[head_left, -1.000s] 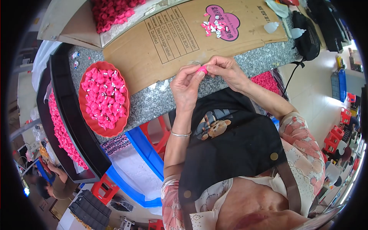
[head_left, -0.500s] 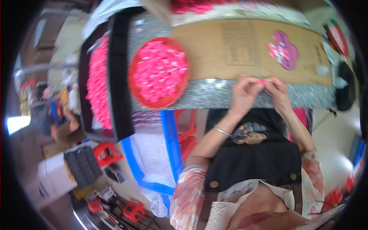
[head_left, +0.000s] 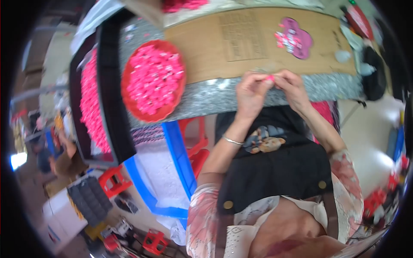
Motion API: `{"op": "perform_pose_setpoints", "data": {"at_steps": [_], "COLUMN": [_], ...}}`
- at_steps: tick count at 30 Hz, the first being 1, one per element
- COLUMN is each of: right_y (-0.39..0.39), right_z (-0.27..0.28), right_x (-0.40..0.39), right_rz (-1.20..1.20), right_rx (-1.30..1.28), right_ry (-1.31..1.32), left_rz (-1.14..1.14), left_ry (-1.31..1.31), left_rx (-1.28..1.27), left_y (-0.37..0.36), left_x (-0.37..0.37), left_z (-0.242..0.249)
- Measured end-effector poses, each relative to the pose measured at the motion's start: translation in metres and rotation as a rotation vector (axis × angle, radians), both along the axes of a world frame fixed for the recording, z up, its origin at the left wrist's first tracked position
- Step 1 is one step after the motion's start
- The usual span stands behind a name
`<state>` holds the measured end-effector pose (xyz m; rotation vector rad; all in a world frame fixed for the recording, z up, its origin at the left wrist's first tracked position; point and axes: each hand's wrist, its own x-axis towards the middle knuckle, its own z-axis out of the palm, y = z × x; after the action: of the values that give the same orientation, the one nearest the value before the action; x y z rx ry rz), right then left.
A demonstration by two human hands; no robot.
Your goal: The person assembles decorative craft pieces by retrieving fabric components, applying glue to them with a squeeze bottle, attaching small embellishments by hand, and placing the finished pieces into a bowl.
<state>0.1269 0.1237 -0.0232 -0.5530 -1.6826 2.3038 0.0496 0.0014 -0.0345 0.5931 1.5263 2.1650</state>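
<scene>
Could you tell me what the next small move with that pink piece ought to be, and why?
Probably a small press or twist between the fingertips: the left hand and right hand pinch one small pink piece together over the table edge. The picture is too blurred to tell its state.

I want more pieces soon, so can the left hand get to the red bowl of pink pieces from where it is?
Probably yes. The red bowl sits open on the counter to the left of the left hand, nothing between them, though that hand now pinches a small pink piece with the right hand.
</scene>
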Motion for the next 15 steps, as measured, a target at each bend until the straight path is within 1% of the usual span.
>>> {"op": "perform_pose_setpoints", "data": {"at_steps": [9, 12, 15], "right_y": [0.002, 0.001, -0.007], "right_z": [0.003, 0.001, 0.016], "right_x": [0.002, 0.001, 0.013], "right_rz": [0.050, 0.048, -0.096], "right_rx": [-0.043, -0.153, -0.349], "right_ry": [0.055, 0.038, -0.022], "left_rz": [-0.010, -0.134, -0.217], "left_ry": [-0.146, -0.351, -0.567], "left_rx": [0.020, 0.083, 0.284], "left_y": [-0.001, -0.003, -0.006], "left_x": [0.004, -0.003, -0.010], "left_z": [0.002, 0.004, 0.008]}}
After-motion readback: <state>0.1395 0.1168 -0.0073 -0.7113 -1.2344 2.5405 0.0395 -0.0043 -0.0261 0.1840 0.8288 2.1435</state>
